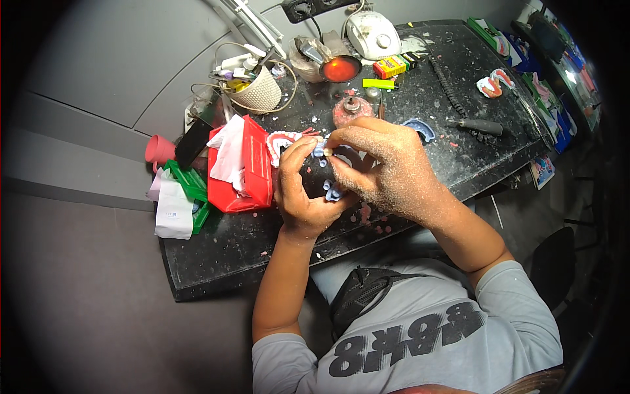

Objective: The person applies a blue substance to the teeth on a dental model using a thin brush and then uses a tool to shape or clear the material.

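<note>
The right hand (pixel 397 161) pinches a small pale piece (pixel 327 152) between thumb and forefinger, beside the blue model (pixel 333 192) that the left hand (pixel 303 194) clasps in curled fingers, probably to steady it. Both sit between the palms, above the counter (pixel 216 256). The forearms angle inward so the fingertips meet, the right elbow out wide. A red box (pixel 261 177) stands left, a pink jar (pixel 346 115) beyond; the drill (pixel 482 126) lies right, presumably for easy reach.

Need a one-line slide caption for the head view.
Left hand and dusty right hand meet at a small blue piece above a black table, a red bin at left.
</note>
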Demonstrator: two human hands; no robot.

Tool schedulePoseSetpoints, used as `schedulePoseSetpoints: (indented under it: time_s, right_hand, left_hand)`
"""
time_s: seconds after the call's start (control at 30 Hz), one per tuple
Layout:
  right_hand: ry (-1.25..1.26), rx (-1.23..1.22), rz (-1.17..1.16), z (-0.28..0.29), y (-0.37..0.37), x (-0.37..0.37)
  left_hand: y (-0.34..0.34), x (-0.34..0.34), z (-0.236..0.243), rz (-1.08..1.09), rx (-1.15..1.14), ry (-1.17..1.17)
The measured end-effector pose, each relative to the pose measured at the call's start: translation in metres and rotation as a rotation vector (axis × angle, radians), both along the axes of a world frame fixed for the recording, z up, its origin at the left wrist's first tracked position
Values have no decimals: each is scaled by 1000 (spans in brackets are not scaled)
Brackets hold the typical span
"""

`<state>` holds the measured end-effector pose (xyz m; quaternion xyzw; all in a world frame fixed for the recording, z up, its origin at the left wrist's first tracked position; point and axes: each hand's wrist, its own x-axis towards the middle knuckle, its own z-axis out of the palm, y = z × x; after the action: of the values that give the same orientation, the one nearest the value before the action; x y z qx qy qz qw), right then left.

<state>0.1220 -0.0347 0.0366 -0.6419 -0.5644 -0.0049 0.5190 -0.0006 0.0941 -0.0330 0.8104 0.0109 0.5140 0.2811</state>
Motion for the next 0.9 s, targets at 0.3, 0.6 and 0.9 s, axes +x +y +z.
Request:
schedulePoseSetpoints:
  time_s: [0.3,0.6,0.9]
  right_hand:
    - [-32,21,-9,-2,0,0]
    - [-35,19,-17,-2,0,0]
    - [-40,17,-8,0,-1,0]
  left_hand:
    - [0,1,0,12,30,-11]
    - [0,2,0,-8,12,-19]
    - [0,3,1,-8,40,-26]
